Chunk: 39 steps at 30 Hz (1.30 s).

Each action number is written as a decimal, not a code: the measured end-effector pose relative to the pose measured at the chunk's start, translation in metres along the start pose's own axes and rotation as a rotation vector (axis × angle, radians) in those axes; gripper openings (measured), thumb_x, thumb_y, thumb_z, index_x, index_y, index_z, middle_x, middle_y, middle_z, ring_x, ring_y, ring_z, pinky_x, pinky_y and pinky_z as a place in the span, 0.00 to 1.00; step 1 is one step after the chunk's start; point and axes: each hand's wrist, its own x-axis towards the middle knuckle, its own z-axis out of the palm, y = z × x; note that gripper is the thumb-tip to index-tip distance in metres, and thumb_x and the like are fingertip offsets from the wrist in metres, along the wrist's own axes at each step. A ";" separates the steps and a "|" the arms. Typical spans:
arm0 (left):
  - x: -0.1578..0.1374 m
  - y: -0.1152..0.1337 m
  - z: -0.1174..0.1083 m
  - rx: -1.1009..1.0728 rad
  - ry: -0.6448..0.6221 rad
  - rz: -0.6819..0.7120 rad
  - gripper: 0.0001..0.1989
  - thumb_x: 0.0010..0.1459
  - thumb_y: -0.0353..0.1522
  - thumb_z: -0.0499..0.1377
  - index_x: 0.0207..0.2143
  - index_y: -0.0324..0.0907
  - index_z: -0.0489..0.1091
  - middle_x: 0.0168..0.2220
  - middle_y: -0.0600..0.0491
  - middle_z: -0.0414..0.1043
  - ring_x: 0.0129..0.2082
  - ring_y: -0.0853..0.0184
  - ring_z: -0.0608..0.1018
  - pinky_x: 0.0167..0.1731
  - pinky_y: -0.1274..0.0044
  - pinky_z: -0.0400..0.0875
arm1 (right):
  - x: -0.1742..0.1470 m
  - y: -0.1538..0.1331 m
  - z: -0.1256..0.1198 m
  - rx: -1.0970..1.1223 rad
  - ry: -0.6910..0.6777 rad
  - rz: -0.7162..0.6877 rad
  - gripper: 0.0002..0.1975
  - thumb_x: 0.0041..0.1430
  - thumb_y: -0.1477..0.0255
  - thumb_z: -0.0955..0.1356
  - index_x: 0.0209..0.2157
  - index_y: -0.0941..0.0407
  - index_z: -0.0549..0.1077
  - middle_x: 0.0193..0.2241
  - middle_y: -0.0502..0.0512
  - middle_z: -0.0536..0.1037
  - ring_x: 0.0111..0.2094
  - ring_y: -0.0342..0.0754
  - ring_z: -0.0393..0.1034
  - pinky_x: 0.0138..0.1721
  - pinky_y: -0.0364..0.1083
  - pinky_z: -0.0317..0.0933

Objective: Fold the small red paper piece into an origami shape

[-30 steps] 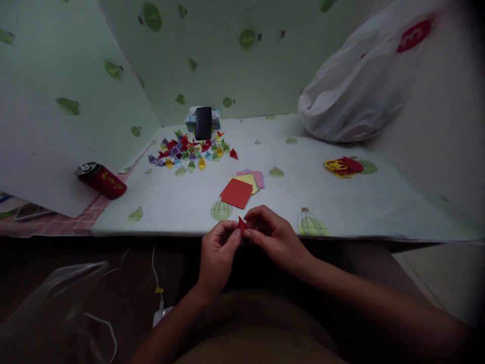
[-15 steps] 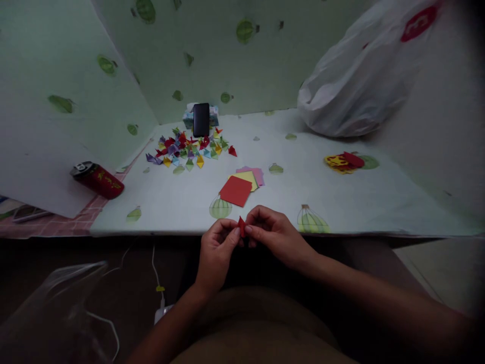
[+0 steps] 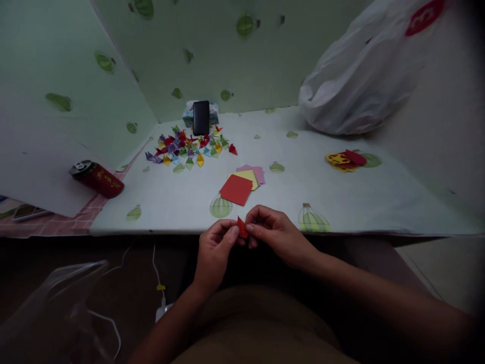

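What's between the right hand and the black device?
In the head view, square paper sheets nearer the right hand, then folded paper pieces nearer the black device.

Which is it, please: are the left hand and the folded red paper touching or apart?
Touching. In the head view, the left hand holds the folded red paper, its thumb tip against the paper's left side with no gap.

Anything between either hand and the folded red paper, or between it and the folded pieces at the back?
Nothing visible: left hand and right hand both pinch the folded red paper. Toward the folded pieces, flat sheets lie partly between; the paper could likely pass over them.
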 end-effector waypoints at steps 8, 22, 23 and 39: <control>-0.001 -0.002 -0.002 -0.060 -0.048 -0.014 0.08 0.63 0.35 0.62 0.37 0.39 0.76 0.31 0.53 0.78 0.30 0.71 0.77 0.35 0.78 0.72 | -0.001 0.002 0.000 0.051 -0.011 0.010 0.08 0.58 0.69 0.71 0.32 0.56 0.69 0.23 0.46 0.72 0.24 0.40 0.67 0.31 0.44 0.61; -0.002 0.004 0.001 0.067 0.030 0.016 0.07 0.56 0.34 0.66 0.32 0.39 0.74 0.29 0.55 0.76 0.29 0.71 0.76 0.32 0.80 0.71 | -0.002 0.001 0.003 -0.096 -0.033 -0.073 0.12 0.58 0.64 0.72 0.34 0.57 0.70 0.26 0.49 0.74 0.27 0.42 0.67 0.31 0.44 0.61; -0.002 0.004 0.001 0.077 0.034 0.024 0.07 0.56 0.34 0.66 0.32 0.39 0.74 0.29 0.55 0.76 0.29 0.71 0.76 0.32 0.80 0.71 | -0.002 0.002 0.003 -0.106 -0.029 -0.071 0.13 0.57 0.64 0.73 0.34 0.57 0.70 0.26 0.49 0.73 0.27 0.42 0.66 0.31 0.44 0.61; -0.005 -0.001 -0.003 0.209 0.021 0.419 0.06 0.58 0.26 0.64 0.38 0.44 0.74 0.36 0.54 0.75 0.38 0.68 0.77 0.40 0.77 0.74 | -0.008 0.005 0.001 -0.399 0.042 -0.468 0.04 0.63 0.77 0.68 0.35 0.54 0.73 0.31 0.51 0.72 0.33 0.45 0.68 0.35 0.46 0.65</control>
